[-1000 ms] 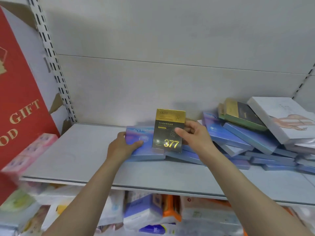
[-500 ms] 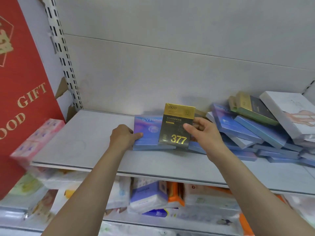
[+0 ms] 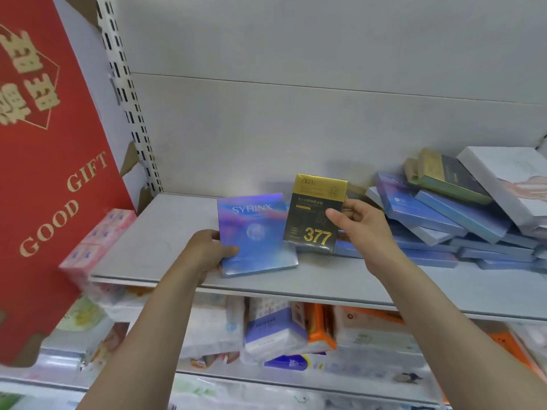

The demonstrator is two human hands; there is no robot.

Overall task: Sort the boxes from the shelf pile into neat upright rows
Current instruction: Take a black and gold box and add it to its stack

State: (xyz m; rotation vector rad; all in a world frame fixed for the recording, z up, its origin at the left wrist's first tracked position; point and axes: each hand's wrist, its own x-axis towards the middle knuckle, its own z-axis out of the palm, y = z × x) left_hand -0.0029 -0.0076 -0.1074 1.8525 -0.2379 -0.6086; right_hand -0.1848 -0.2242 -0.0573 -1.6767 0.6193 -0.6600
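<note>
Your left hand [image 3: 211,250] grips blue box [image 3: 256,233]; right hand [image 3: 364,229] pinches gold box [image 3: 315,213] beside it. Likely light, stiff, slick film: hold edges.

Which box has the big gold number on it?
The black and gold box held upright in the right hand; it reads 377. The left hand's blue box reads SYRINX.

Even, soft, fairly bright light; faint shadows sit on the back panel [image 3: 296,137] behind the boxes. Wide-angle bending curves the shelf [image 3: 165,232] edge toward 3 and 9 o'clock. Goods at 6 o'clock are blurred
</note>
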